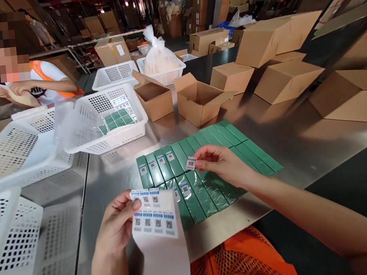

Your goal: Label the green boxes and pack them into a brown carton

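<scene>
My left hand (117, 224) pinches the edge of a white sticker sheet (158, 230) that carries several blue-topped QR labels. A single small label (190, 163) sits pinched between the fingertips of my right hand (220, 164), held just above two rows of slim green boxes (212, 169) laid side by side on the metal table (301, 143). Several boxes at the left of the rows carry a label; those to the right are bare.
White perforated baskets (104, 119) stand at the left, one holding green boxes and label sheets. Open cardboard boxes (196, 101) sit behind the rows, closed cartons (282, 80) to the right. Another person in an orange vest (44, 79) works at far left.
</scene>
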The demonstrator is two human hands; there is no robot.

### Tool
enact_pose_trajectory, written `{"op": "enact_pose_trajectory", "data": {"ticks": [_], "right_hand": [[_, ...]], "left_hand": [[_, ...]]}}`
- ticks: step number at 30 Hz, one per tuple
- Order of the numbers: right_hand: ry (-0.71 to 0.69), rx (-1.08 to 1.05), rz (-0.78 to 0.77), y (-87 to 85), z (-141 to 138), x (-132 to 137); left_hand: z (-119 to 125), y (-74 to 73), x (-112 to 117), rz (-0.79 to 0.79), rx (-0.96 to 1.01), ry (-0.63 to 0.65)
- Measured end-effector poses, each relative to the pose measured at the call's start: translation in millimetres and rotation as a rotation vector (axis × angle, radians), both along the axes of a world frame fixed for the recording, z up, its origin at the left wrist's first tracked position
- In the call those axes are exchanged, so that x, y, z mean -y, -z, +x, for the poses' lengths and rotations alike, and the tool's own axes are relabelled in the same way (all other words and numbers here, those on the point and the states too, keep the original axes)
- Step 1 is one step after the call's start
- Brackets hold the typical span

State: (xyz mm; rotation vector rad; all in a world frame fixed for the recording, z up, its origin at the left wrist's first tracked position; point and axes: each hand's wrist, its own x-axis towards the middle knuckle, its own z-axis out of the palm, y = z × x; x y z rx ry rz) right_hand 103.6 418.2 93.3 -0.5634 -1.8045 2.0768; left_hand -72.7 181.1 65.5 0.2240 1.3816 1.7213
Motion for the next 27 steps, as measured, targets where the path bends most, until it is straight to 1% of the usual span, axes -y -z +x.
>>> {"op": "enact_pose_trajectory", "data": {"ticks": [3,5,9,13,17,19,20,23,24,25,26,27], "right_hand": [[-0.153,0.23,-0.087,15.3,-4,-11],[-0.203,0.335,-0.1,22.4,-4,-13],[-0.218,0.425,-0.097,27.2,-2,-15],[-0.249,0.473,-0.075,27.6,-4,-16],[-0.251,0.493,-0.046,28.1,-7,-12],[-0.234,0.526,0.029,27.9,-9,-10],[-0.218,0.553,0.103,27.5,-9,-10],[-0.176,0.629,0.436,23.7,-8,-11],[-0.17,0.622,0.521,21.7,-7,-11],[-0.166,0.586,0.557,19.5,-6,-10],[-0.16,0.526,0.548,17.0,-5,-8],[-0.157,0.452,0.508,14.6,-3,-5]], "left_hand": [[-5,1.2,9,-0.012,0.025,0.048],[-2,-0.6,9,-0.02,0.035,0.064],[3,-2.4,4,-0.03,0.028,0.101],[4,1.4,7,-0.037,-0.014,0.139],[3,3.0,8,-0.033,-0.03,0.185],[5,3.0,5,-0.041,-0.043,0.209],[6,3.3,4,-0.049,-0.053,0.214],[15,5.6,-2,-0.063,-0.085,0.19],[18,6.8,-4,-0.064,-0.1,0.191],[21,7.9,-5,-0.061,-0.118,0.193],[25,9.0,-6,-0.057,-0.139,0.193],[27,10.0,-8,-0.05,-0.156,0.201]]}}
